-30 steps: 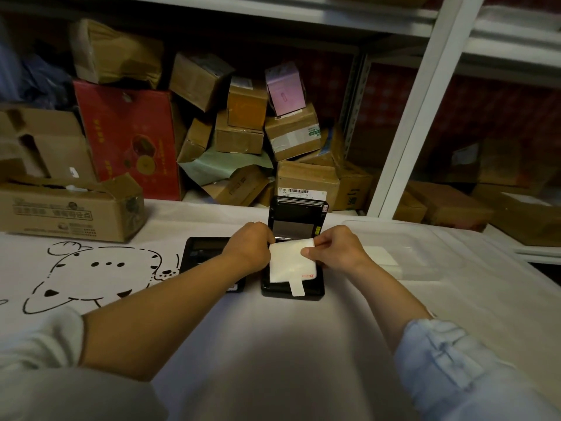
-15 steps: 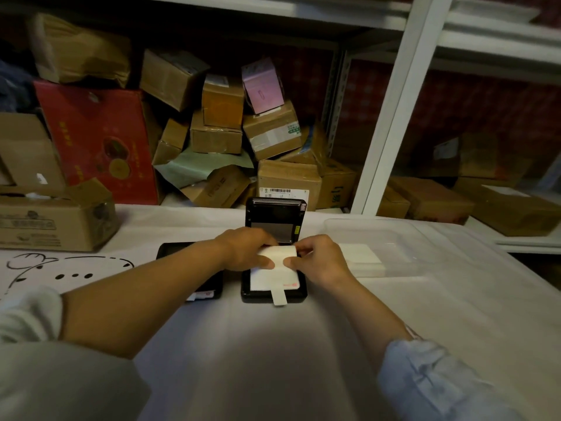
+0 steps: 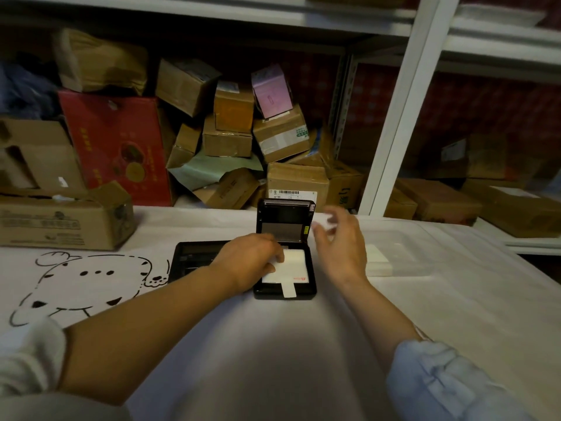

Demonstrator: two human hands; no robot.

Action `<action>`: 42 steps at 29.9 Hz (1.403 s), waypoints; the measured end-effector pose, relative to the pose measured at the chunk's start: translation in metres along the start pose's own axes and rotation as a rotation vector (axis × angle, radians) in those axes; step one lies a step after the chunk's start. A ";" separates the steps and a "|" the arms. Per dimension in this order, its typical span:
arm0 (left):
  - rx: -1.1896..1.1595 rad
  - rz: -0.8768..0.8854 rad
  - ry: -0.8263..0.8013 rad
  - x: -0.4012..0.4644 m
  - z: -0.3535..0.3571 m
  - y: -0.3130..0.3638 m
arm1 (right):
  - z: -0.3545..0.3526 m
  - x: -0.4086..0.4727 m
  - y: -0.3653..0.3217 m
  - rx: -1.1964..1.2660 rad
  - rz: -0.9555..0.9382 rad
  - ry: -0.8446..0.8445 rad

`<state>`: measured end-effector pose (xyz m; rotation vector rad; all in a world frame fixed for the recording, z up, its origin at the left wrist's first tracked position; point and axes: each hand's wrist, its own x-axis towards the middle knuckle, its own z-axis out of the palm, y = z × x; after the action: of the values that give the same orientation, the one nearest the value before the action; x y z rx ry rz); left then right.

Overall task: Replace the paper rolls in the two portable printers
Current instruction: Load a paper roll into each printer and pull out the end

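A black portable printer lies on the white table with its lid standing upright. A white paper pack sits in its tray, and a white tab hangs over the front rim. My left hand rests on the pack's left part with its fingers pressing down. Beside the lid's right edge, my right hand hovers blurred with fingers spread and touches nothing. A second black printer lies closed to the left, partly hidden by my left forearm.
A clear plastic tray to the right holds a white paper stack. A cardboard box stands at the left. Piled boxes fill the shelf behind, and a white shelf post rises at the back right.
My right hand has let go of the paper pack and lifted up to the right. The pack now lies flat in the printer under my left hand.
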<state>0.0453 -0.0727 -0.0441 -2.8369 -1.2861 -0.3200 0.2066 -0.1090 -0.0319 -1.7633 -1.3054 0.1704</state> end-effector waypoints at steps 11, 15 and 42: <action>0.157 0.040 -0.028 -0.051 0.012 0.020 | -0.005 0.003 -0.015 0.130 -0.045 -0.095; 0.197 0.025 -0.009 -0.063 0.011 0.028 | -0.006 -0.007 -0.009 0.107 0.001 -0.076; 0.482 0.060 -0.049 -0.057 0.004 0.056 | -0.015 -0.029 0.001 0.132 0.071 -0.201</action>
<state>0.0512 -0.1519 -0.0544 -2.4765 -1.0984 0.0585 0.2035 -0.1411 -0.0349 -1.7136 -1.3413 0.4743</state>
